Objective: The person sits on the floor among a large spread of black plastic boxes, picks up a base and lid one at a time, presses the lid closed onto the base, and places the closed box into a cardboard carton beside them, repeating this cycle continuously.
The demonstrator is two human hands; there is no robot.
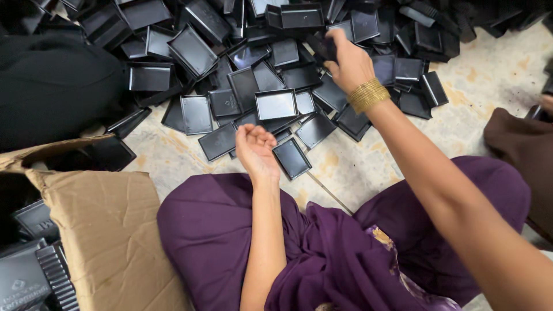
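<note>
A: Nearest to you is your lap (pixel 322 247), purple cloth, legs crossed on the floor (pixel 495 75).

B: And the biggest thing ahead?

A: The pile (pixel 196 52) of shallow black trays, spread across the top of the view, its near edge just short of your knees. At your left stands a cardboard box (pixel 109 230) with more black parts inside.

B: Where are my hands?

A: Well apart. Your right hand (pixel 348 63) is stretched deep into the pile, gold bangles (pixel 368 95) at the wrist, fingertips on a tray (pixel 322 46). I cannot tell whether they have closed on it. Your left hand (pixel 256 150) hangs near your lap, loosely curled and holding nothing, just beside a loose tray (pixel 292 158).

B: So which step is this?

A: By my reading, the reach-and-pick. The trays overlap and lean on each other, so the lift calls for a firm pinch on one rim only and a clean pull upward, lest neighbours slide along.
</note>
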